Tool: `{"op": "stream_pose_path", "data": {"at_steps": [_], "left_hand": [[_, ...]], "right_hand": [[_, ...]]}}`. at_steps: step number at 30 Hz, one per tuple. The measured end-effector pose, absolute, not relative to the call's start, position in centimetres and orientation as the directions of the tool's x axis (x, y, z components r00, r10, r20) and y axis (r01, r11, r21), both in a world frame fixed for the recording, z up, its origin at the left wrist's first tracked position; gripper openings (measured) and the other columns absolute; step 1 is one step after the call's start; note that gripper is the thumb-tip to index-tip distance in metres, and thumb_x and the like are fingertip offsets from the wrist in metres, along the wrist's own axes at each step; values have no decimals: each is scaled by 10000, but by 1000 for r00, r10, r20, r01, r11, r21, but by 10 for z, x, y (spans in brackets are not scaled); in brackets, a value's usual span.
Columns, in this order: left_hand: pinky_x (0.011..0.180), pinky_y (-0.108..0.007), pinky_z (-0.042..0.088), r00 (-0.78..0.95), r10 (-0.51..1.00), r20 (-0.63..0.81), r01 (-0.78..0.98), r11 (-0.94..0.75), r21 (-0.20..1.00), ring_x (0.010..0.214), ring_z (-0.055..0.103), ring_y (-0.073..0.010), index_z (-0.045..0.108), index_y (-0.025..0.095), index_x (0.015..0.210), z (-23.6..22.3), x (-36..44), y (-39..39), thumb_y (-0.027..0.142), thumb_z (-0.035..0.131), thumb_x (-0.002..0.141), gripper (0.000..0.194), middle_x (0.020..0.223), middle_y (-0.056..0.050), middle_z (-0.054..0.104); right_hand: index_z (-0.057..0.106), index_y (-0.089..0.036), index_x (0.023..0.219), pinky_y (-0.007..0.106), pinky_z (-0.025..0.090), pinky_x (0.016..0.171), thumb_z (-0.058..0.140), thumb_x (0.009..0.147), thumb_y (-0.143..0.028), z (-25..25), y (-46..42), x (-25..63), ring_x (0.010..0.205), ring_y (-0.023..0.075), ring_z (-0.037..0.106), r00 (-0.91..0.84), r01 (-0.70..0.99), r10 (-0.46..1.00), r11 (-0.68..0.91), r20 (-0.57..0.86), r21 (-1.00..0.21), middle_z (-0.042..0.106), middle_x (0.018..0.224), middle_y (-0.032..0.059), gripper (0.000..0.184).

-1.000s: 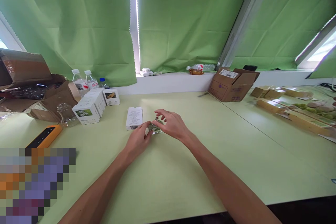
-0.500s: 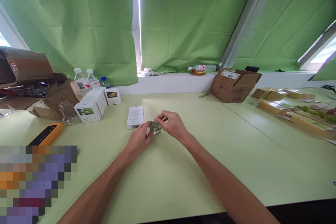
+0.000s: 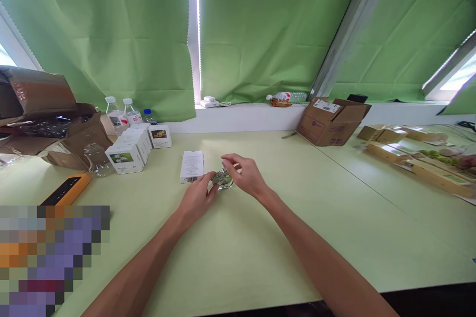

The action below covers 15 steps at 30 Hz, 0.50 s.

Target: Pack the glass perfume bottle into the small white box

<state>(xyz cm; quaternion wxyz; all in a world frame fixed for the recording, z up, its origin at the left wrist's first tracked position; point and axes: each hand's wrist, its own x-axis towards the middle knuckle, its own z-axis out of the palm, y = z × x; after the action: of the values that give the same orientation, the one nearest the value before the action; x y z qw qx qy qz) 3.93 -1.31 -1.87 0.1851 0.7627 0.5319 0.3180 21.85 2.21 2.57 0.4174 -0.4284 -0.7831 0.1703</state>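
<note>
A small clear glass bottle (image 3: 223, 181) with a faceted-looking body stands on the pale green table. My left hand (image 3: 198, 195) grips its left side, thumb in front and fingers behind. My right hand (image 3: 246, 174) is bent over the bottle's top from the right, thumb and index finger closed around the clear neck or cap; which of the two is too small to tell. Just left of the bottle lies a white printed box (image 3: 192, 167) with a barcode at its near end.
At the left stand white picture boxes (image 3: 126, 158), an empty clear glass jar (image 3: 97, 159), plastic bottles (image 3: 116, 115), an orange-edged power strip (image 3: 70, 190) and an open carton (image 3: 70, 138). Another carton (image 3: 329, 121) sits at the back right. Far right, another person's hand (image 3: 467, 161) is near wooden pieces (image 3: 439, 173).
My right fingers have risen slightly and shifted right at the bottle's top, showing more of its clear neck area. My left hand stays put. Another person's hand has come further in at the far right.
</note>
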Motion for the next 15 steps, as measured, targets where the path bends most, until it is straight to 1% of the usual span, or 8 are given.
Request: {"op": "stream_pose_path", "data": {"at_steps": [2,5,8,11,13,15], "left_hand": [[607,-259,403,221,932,288,695,-358,623,614,561,-143,519,209,1243,-19,39,-13,328,434,919,355,845,-36,655],[620,-265,409,225,933,279,702,-354,618,610,564,-151,521,210,1245,-17,39,-14,325,436,919,356,794,-28,649],[628,-268,412,243,930,275,701,-364,613,605,567,-157,528,207,1240,-14,39,-16,315,440,916,352,758,-22,644],[632,-266,411,238,931,278,701,-363,614,608,570,-159,535,212,1232,-12,40,-16,305,445,914,343,753,-19,644],[632,-264,408,234,931,279,701,-360,615,611,570,-159,532,217,1234,-12,40,-17,302,447,914,342,756,-17,644],[630,-262,403,236,932,275,701,-359,615,610,569,-158,527,220,1238,-12,40,-17,300,445,916,342,757,-15,642]], "right_hand": [[688,-249,1007,277,496,707,484,915,-340,25,23,219,854,169,653,-340,506,788,613,513,-607,730,975,19,242],[721,-249,916,304,492,724,496,900,-298,25,25,220,859,186,652,-356,522,785,617,506,-589,742,917,17,230],[718,-229,850,300,499,732,519,885,-305,26,25,220,837,179,650,-335,484,815,580,473,-656,739,875,17,217],[693,-205,794,287,512,723,542,869,-334,26,26,219,767,161,645,-306,423,849,527,431,-737,726,819,17,213],[669,-198,749,285,515,720,554,859,-355,24,27,218,720,151,631,-286,409,858,513,428,-755,712,775,12,224],[639,-199,701,282,510,703,564,849,-375,22,28,215,680,144,613,-254,429,862,507,439,-748,690,727,4,242]]}}
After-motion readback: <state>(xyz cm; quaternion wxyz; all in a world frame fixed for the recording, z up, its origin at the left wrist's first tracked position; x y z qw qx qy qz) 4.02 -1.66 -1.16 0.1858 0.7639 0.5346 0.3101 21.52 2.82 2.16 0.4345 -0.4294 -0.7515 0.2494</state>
